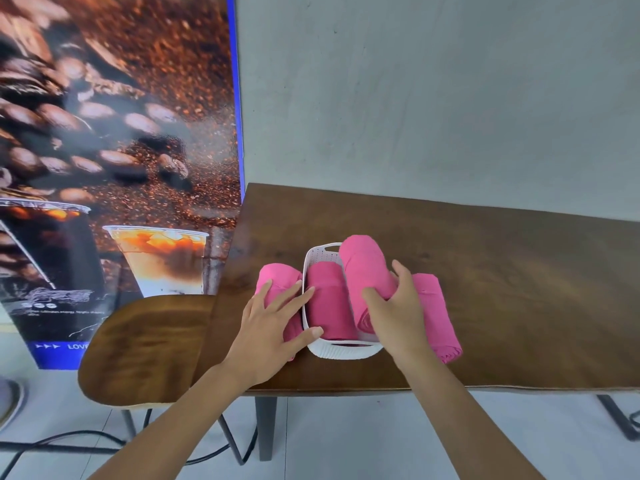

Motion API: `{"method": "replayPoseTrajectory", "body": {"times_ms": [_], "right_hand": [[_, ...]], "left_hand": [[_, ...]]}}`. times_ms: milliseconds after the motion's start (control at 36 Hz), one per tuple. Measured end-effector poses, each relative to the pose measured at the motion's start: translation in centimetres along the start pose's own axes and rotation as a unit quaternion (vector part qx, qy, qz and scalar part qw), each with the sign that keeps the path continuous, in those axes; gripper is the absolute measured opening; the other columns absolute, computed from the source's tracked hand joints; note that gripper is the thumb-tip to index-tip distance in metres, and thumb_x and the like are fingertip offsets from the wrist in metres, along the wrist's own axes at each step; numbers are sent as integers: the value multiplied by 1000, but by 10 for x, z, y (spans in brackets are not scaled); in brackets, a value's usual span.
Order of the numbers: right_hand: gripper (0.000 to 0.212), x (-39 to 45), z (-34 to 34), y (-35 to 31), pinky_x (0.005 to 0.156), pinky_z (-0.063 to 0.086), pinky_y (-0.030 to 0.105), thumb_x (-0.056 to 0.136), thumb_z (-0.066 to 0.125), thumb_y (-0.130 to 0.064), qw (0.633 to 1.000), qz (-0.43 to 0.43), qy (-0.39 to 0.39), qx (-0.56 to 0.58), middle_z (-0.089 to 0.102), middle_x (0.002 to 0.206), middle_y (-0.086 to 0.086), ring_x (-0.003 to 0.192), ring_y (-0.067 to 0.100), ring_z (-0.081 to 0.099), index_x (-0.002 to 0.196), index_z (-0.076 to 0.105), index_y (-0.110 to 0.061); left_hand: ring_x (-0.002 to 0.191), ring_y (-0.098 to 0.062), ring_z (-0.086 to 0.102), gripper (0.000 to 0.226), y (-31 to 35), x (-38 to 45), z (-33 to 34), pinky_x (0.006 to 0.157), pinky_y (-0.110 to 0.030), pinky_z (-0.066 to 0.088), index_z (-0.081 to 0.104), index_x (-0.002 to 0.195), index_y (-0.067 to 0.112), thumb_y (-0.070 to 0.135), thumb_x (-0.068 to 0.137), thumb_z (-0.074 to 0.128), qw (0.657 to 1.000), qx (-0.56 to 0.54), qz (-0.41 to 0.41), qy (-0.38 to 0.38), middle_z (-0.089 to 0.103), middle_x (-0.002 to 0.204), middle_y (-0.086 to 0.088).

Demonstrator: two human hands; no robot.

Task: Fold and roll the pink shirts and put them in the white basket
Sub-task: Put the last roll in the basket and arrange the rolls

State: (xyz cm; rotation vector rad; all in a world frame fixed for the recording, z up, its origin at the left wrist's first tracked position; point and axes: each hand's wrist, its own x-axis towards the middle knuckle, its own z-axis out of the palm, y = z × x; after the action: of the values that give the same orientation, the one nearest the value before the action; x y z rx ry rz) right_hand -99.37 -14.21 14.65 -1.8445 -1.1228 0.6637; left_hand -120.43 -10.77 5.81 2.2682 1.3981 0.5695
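Note:
A small white basket (341, 353) stands near the front edge of the brown table. One rolled pink shirt (327, 299) lies inside it on the left. My right hand (398, 306) grips a second rolled pink shirt (365, 268), tilted over the basket's right side. A third roll (275, 282) lies on the table left of the basket, and my left hand (273, 327) rests on it with fingers spread, fingertips reaching the basket's left wall. A fourth roll (438, 317) lies on the table right of the basket, partly behind my right hand.
The wooden table (485, 271) stretches to the right and back towards a grey wall. A round wooden stool seat (145, 344) stands at the table's left. A coffee poster (114, 150) leans behind it. Cables run over the floor below.

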Motion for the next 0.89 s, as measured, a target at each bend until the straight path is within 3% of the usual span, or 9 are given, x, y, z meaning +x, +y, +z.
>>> {"method": "replayPoseTrajectory", "body": {"times_ms": [56,111,167,222,333,417,556,778,889], "right_hand": [[73,2,-11,-3,98,52,40,89,63,-17,1000,-8,8,19,46,134,-11,124,16,54,154,32,-26],[69,5,-25,-5,85,54,29,90,64,-16,999,-19,13,31,46,131,-13,115,10,57,153,36,-26],[67,8,-38,-4,69,46,14,91,64,-16,999,-30,14,35,48,132,-12,102,2,57,151,38,-27],[65,12,-50,1,66,39,11,91,64,-16,999,-36,19,34,48,132,-12,102,2,53,150,39,-28],[63,14,-62,12,61,37,8,94,63,-15,999,-38,14,17,45,133,-16,109,3,44,151,38,-28],[62,14,-61,24,57,39,7,95,62,-15,1000,-29,4,9,45,144,-11,109,3,45,151,39,-29],[64,12,-53,40,67,43,11,95,64,-22,999,-34,-7,7,45,145,-10,108,4,51,152,37,-32],[64,11,-53,44,77,56,21,94,66,-23,999,-38,-6,20,45,130,-16,110,7,51,150,38,-33],[64,10,-52,44,86,59,30,93,68,-22,999,-40,-12,33,43,119,-26,109,7,53,149,39,-34]], "left_hand": [[156,-15,-7,77,2,3,-2,124,-49,-2,25,154,53,89,86,23,1000,-10,-7,4,14,165,24],[155,-12,1,77,6,7,-5,126,-49,2,32,153,49,87,87,22,1000,-16,-12,18,20,164,22],[154,-11,9,80,12,13,-10,125,-45,4,38,153,44,85,86,22,999,0,-8,35,26,163,18],[154,-12,14,82,15,22,-14,123,-39,5,44,151,37,84,86,23,999,23,7,41,31,162,14],[156,-16,7,90,20,39,-22,122,-34,1,44,152,32,87,83,25,996,88,26,4,31,164,9],[156,-19,-2,81,32,49,-24,124,-39,-2,35,157,29,76,91,43,989,136,28,-52,20,168,5],[156,-23,-8,81,50,60,-14,124,-38,-6,29,159,29,73,93,43,978,180,22,-106,9,170,-4],[151,-36,10,80,82,71,7,119,-50,25,31,156,39,75,88,51,979,158,-20,-125,23,161,-16],[145,-44,28,97,86,80,20,120,-54,24,24,156,46,93,72,31,976,147,-58,-150,20,164,-17]]}}
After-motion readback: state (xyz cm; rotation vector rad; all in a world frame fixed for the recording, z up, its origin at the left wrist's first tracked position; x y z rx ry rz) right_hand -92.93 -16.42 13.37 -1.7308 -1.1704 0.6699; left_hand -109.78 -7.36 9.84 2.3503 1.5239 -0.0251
